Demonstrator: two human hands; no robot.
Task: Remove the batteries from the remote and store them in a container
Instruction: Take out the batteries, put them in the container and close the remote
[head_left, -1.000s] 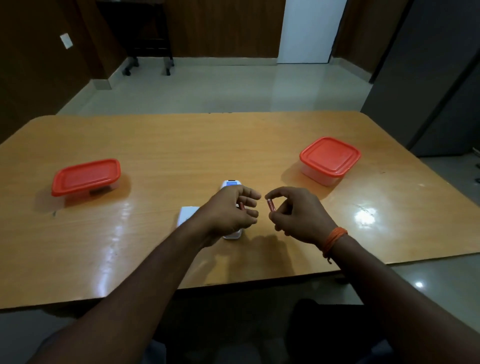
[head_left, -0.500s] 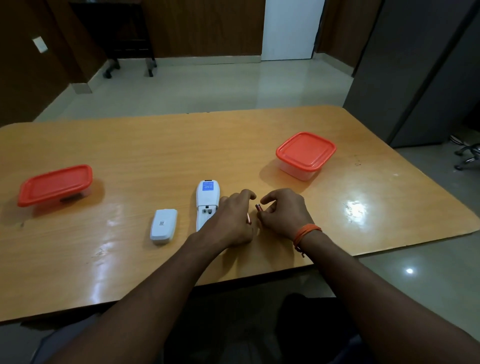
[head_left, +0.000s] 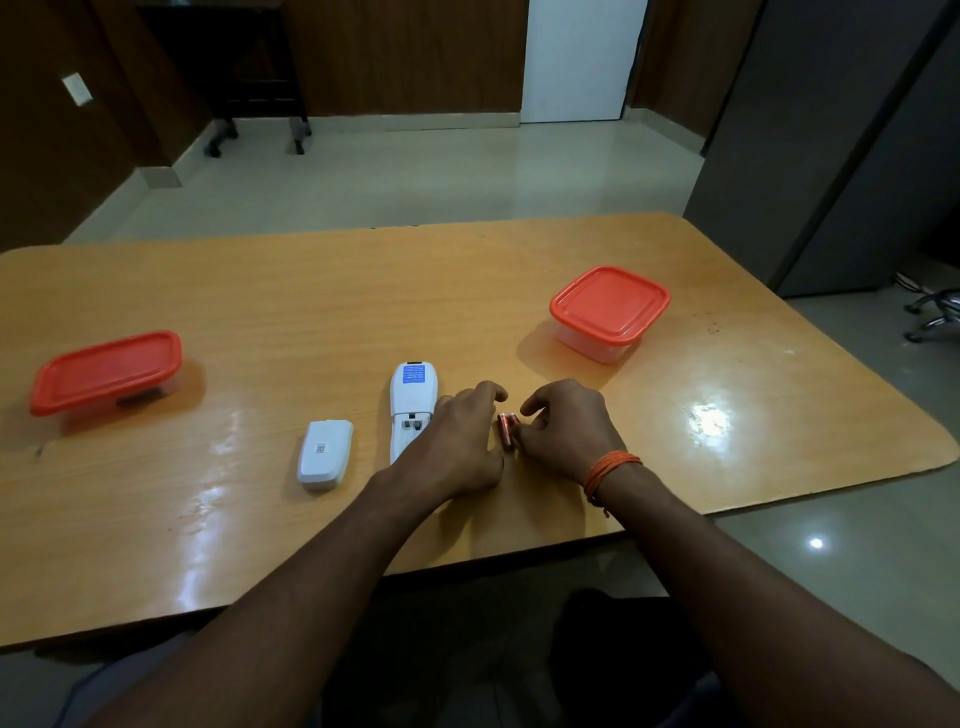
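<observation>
Batteries (head_left: 507, 429) now lie together between lowered hands.

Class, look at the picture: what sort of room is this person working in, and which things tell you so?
Probably an office or meeting room: a large wooden table, wood-panelled walls, a polished tiled floor, and the wheeled base of an office chair at the right edge.

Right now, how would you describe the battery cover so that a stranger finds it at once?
Start at the wooden table and find the white remote lying face down near its middle. Just left of the remote, apart from it, lies the battery cover: a small white rounded piece, much shorter than the remote, with a small printed code.
</observation>
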